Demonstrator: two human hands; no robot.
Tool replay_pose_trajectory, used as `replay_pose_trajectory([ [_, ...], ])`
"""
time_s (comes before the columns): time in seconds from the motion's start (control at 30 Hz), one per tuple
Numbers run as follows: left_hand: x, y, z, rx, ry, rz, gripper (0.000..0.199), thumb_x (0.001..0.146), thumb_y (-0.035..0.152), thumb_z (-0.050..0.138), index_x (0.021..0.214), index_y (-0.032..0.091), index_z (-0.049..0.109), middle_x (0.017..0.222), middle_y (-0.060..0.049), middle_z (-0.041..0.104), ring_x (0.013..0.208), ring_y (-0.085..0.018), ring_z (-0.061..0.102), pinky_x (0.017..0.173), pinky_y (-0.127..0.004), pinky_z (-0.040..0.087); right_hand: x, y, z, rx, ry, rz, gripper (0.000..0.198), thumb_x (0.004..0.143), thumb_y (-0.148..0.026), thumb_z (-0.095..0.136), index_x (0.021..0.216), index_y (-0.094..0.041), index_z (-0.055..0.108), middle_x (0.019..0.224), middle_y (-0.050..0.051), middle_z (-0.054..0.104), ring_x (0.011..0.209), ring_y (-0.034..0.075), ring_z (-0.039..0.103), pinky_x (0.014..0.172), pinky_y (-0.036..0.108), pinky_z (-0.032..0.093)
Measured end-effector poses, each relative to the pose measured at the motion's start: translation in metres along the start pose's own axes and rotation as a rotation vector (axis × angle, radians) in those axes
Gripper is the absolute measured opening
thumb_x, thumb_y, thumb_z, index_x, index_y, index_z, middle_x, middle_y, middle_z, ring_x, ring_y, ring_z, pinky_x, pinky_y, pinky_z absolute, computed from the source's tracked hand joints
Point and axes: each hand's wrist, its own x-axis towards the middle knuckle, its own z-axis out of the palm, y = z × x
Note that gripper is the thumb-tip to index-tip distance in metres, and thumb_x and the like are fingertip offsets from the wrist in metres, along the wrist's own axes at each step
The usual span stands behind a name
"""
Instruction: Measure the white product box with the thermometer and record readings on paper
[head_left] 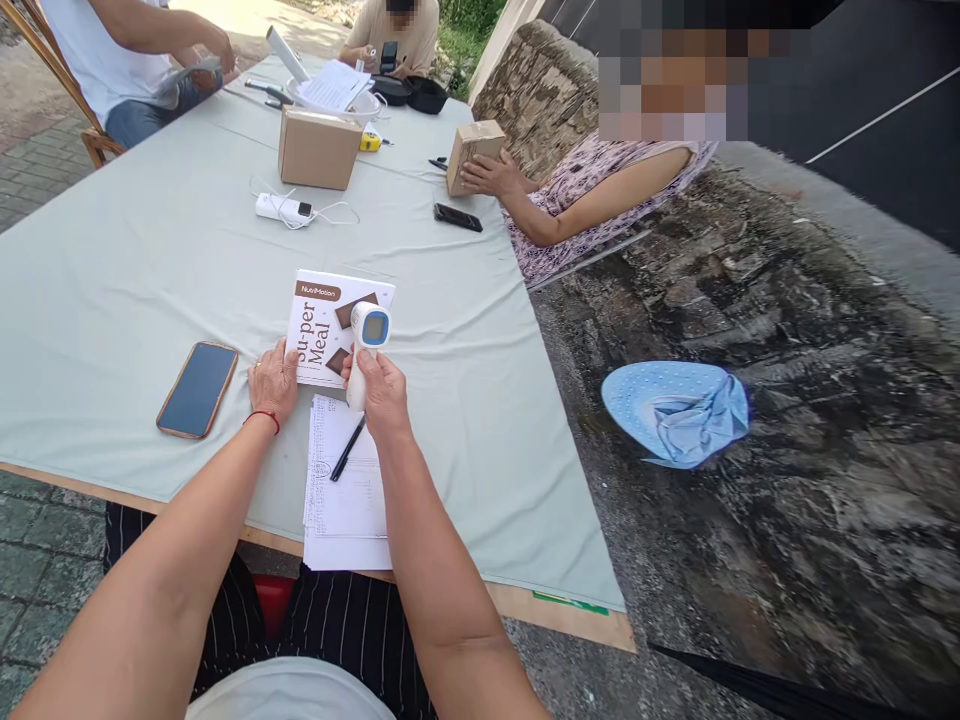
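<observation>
My right hand [381, 393] is closed around the handle of a white infrared thermometer [370, 335], whose blue-rimmed screen faces up toward me. Under and beyond it is a white box marked "Su-per Meal" [319, 318], with brown bars printed on it. My left hand [274, 380], with a red cord at the wrist, rests at the box's near left corner; its fingers are partly bent against the box edge, apparently gripping it. Below the box lie printed paper sheets [330, 545] with a black pen [347, 449] across them. Left of my left hand is a smartphone [197, 390].
A cardboard box [319, 150] and a white device with a cable [283, 210] stand farther up the cloth-covered table [150, 290]. At right, a person's hands hold a smaller carton [474, 155] near a black phone [457, 217]. Two other people sit beyond. A blue hat [675, 412] lies right.
</observation>
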Motion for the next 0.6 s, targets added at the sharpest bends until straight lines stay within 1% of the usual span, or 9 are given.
replay_pose_trajectory([
  [0.17,0.0006,-0.0005,0.0005,0.012,-0.001,-0.004,0.052,0.104,0.040,0.018,0.139,0.020,0.051,0.126,-0.013,0.065,0.124,-0.029,0.055,0.100,-0.042,0.038,-0.0013,-0.0039,0.0018,-0.004,0.002,-0.001,0.044,0.068,-0.061,0.070,0.078,-0.019,0.061,0.065,-0.001,0.060,0.058,0.011,0.053,0.051,0.024,0.044],
  [0.33,0.0008,-0.0012,0.0009,0.005,0.002,0.004,0.052,0.104,0.040,0.018,0.140,0.021,0.050,0.126,-0.013,0.065,0.123,-0.029,0.055,0.100,-0.042,0.038,-0.0010,-0.0036,0.0002,-0.003,-0.009,-0.012,0.041,0.071,-0.060,0.068,0.077,-0.020,0.061,0.062,-0.002,0.057,0.057,0.011,0.052,0.050,0.024,0.042],
  [0.47,0.0005,-0.0015,0.0008,0.008,0.008,0.009,0.052,0.104,0.040,0.019,0.139,0.021,0.051,0.126,-0.013,0.065,0.122,-0.029,0.055,0.100,-0.043,0.039,-0.0006,-0.0025,-0.0009,0.032,-0.012,-0.002,0.041,0.070,-0.058,0.070,0.080,-0.019,0.063,0.066,-0.002,0.060,0.058,0.011,0.053,0.051,0.024,0.043],
  [0.6,0.0003,-0.0013,0.0002,0.013,0.007,0.014,0.051,0.104,0.040,0.019,0.139,0.021,0.052,0.126,-0.013,0.065,0.123,-0.029,0.055,0.100,-0.042,0.039,-0.0011,-0.0027,0.0002,0.021,-0.022,-0.008,0.043,0.070,-0.060,0.070,0.078,-0.020,0.061,0.063,-0.003,0.057,0.056,0.011,0.049,0.049,0.024,0.041],
])
